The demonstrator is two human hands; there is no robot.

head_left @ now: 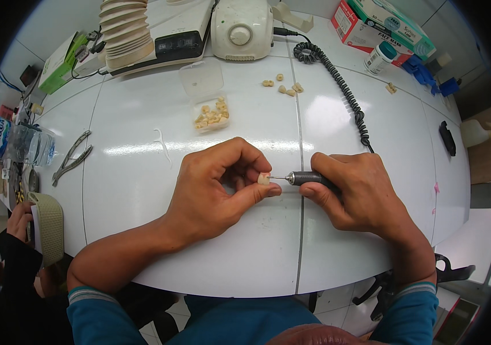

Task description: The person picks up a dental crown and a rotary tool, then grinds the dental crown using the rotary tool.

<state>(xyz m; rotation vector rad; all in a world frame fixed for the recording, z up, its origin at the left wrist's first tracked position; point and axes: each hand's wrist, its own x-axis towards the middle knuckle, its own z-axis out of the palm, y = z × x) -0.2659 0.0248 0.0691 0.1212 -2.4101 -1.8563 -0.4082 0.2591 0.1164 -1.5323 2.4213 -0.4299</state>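
Between the thumb and fingers of my left hand (214, 187) is a small tooth-coloured dental crown (264, 179), with some pink on its upper part. My right hand (357, 192) grips a dark rotary handpiece (311, 178) and points it to the left. A thin metal bur (278, 177) juts from its silver nose, and its tip meets or nearly meets the crown; I cannot tell which. Both hands are above the white table (245, 253). The inner faces of my left fingers are partly hidden.
Beyond my hands are an open clear box (211, 118) of crowns, loose crowns (282, 89), and a motor control unit (241, 31) with a coiled cord (343, 86). Pliers (72, 158) lie left. A ribbed hose (124, 34) stands far left. Another person's hand (20, 221) is at the left edge.
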